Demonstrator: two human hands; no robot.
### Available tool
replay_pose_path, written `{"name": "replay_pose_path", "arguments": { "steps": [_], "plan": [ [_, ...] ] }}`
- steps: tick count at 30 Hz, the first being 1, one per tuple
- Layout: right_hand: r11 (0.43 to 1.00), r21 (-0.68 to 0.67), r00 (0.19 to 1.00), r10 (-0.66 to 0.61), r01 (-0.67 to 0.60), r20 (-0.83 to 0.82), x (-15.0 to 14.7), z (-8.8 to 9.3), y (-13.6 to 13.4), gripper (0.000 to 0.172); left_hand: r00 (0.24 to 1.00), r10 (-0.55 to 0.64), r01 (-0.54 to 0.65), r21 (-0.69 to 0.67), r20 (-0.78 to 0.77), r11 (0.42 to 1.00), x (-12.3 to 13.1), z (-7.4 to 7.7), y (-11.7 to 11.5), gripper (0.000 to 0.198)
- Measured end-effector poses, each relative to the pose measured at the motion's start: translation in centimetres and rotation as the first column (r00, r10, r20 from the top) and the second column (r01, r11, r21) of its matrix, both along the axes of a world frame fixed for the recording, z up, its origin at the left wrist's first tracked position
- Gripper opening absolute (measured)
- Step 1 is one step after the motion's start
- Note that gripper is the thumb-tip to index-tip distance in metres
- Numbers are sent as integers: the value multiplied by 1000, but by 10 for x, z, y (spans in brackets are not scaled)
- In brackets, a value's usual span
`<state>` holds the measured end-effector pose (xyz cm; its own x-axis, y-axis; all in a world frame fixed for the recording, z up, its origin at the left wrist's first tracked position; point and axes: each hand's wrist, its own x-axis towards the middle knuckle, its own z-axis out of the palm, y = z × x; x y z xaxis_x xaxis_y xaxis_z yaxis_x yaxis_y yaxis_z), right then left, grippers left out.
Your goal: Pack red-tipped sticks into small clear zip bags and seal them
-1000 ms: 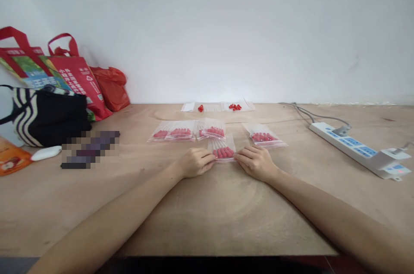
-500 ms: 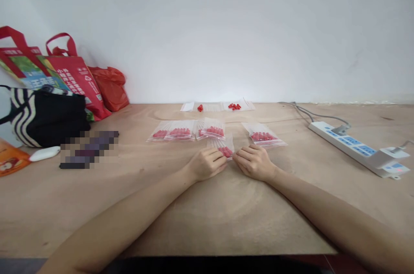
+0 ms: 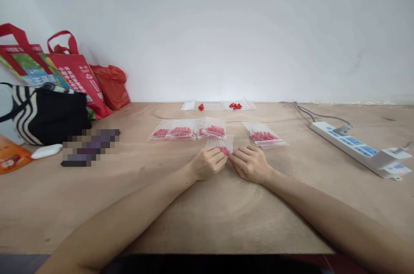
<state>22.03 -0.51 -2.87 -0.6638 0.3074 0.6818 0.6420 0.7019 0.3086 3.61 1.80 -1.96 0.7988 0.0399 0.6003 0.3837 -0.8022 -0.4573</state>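
Note:
Near the middle of the table, a clear zip-lock bag (image 3: 228, 140) with several red-tipped pieces inside lies between my hands. My left hand (image 3: 210, 163) is closed on the bag's near edge at the left, its fingers curled over the red ends. From the right, my right hand (image 3: 251, 164) pinches the same edge with bent fingers, close to the left fingertips. Part of the bag's mouth is hidden by the fingers. Just beyond lie more filled zip-lock bags: a stacked one (image 3: 215, 128), overlapping ones (image 3: 180, 131) to the left, and a separate one (image 3: 263, 135) to the right.
Against the wall lie clear bags with loose red caps (image 3: 235, 106) and thin clear tubes (image 3: 212, 106). A white power strip (image 3: 351, 144) with plugs and a grey cable sits at right. At left are a black striped bag (image 3: 58, 114), red shopping bags (image 3: 77, 78) and a white oval object (image 3: 47, 151).
My right hand has shifted slightly left along the bag's near edge, closer to my left hand. Less of the red ends shows now. The view has tilted very slightly.

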Motion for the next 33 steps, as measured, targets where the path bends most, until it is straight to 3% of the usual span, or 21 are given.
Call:
{"name": "replay_pose_path", "arguments": {
  "steps": [11, 18, 24, 31, 33],
  "plan": [
    [996, -66, 992, -59, 52, -113, 15, 9, -2, 20, 1000, -8, 7, 130, 6, 992, -30, 16, 4, 14],
    [990, -129, 983, -71, 49, -172, 31, 10, 2, 18, 999, 6, -9, 93, 32, 996, -39, 14, 6, 14],
    [967, -251, 993, -69, 43, -98, 38, 12, 1, 16, 999, -31, 31, 2, 40, 1000, -32, 7, 1, 18],
    [988, -37, 988, -149, 151, 42, 12, 6, -3, 16, 985, -137, 149, -110, 109, 983, -22, 3, -2, 10],
    [983, 5, 982, -186, 186, 13, 14, 3, 0, 17, 978, -104, 135, -167, 182, 977, -23, 2, 2, 7]
  ]
}}
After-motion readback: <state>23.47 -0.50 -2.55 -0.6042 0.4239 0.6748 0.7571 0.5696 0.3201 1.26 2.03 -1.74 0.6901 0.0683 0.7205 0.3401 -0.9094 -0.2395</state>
